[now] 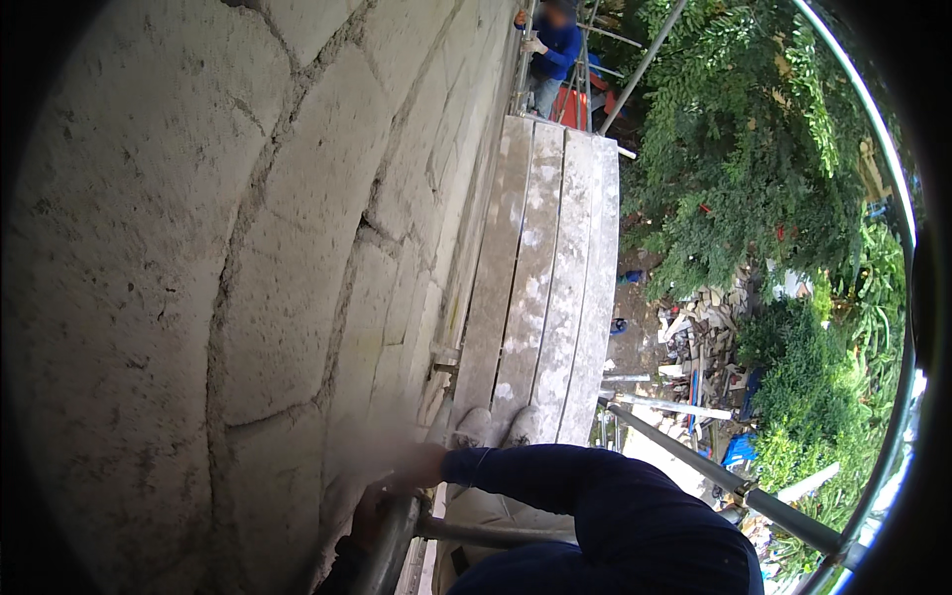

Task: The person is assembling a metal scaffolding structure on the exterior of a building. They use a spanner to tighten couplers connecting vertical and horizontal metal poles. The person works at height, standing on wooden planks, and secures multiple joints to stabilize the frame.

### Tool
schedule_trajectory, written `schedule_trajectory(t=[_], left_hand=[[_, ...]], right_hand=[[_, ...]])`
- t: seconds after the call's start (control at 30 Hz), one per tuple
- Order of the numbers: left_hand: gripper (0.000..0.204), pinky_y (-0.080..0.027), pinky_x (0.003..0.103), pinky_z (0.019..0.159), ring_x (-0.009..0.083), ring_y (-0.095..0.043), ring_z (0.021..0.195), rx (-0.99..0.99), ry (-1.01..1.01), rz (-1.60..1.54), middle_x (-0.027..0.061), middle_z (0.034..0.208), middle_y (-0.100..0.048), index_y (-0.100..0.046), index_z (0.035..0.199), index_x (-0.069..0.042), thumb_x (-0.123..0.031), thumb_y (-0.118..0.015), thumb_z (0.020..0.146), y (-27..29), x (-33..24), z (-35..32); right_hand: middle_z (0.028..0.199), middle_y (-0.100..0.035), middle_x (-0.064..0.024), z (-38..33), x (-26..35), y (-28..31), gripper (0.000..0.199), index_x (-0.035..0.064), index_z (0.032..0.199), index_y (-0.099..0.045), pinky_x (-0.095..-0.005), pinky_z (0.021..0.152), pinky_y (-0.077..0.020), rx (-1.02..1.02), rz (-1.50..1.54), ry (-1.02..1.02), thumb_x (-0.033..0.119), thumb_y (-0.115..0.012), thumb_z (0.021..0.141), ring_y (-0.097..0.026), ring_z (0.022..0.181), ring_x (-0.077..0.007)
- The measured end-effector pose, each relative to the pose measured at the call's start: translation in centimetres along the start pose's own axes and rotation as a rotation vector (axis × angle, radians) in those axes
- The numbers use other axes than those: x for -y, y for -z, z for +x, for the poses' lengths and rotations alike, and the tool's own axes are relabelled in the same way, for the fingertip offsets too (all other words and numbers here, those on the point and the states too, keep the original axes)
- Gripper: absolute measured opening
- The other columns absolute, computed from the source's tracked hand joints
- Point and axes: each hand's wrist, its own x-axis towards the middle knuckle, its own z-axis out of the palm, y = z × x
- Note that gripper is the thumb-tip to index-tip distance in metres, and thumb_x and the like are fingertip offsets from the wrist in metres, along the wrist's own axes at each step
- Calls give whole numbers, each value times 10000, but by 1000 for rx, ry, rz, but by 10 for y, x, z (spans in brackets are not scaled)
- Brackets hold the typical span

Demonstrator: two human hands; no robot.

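My right hand [423,467], at the end of a dark blue sleeve [535,476], is close to the stone wall [268,327]. It looks closed but is partly smeared, and what it holds cannot be made out. Just below it, my left hand [370,511] is near the wall with its fingers curled; anything inside them is hidden. A pale grey haze [385,441] blurs the wall in front of both hands. Rough cracks and joints run between the wall's large pale blocks. A metal scaffold pole [392,550] rises right beside my hands.
Whitish-stained scaffold planks [540,268] run along the wall, with my dusty shoes [476,426] on them. A horizontal pipe [496,534] crosses below my arm. Farther along stands a person in blue [557,45]. Beyond the guard pole [783,521] are rubble [699,332] and trees [744,149] far below.
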Motion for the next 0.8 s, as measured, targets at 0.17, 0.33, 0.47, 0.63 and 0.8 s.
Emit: schedule_trajectory(t=[0.17,0.33,0.47,0.63,0.8], left_hand=[[351,-589,347,838,190,-709,977,27,45,-18,123,1136,-712,-576,1324,-3,-100,-680,1004,2,-2,4],[403,-584,359,816,194,-698,962,-21,19,80,131,1130,-701,-540,1357,-15,-143,-692,1006,7,43,-1],[428,-583,360,808,188,-693,960,-19,-7,41,140,1112,-698,-523,1365,-11,-180,-691,1009,6,43,0],[431,-584,359,815,196,-700,960,-16,127,-111,150,1114,-701,-524,1367,-9,-198,-681,1013,5,54,4],[458,-585,370,855,216,-705,993,-59,104,24,158,1139,-699,-513,1374,-9,-127,-708,977,7,83,1]], right_hand=[[996,-737,-215,7,6,-11,518,21,1123,-739,-505,890,-571,-30,-106,-11,484,-652,909,-714,1000,-425],[1013,-733,-231,15,7,-15,508,-1,1107,-721,-505,891,-571,26,-111,-4,450,-688,876,-710,1017,-431],[1016,-731,-241,24,-16,-29,517,-6,1101,-711,-503,868,-577,-42,-83,121,455,-700,865,-714,998,-430],[1057,-728,-248,7,12,3,540,-10,1098,-724,-496,878,-579,90,-3,-112,473,-711,858,-712,1026,-423],[1068,-733,-248,-1,28,10,535,-19,1085,-734,-495,888,-582,23,-95,-93,465,-716,858,-714,1043,-421]])
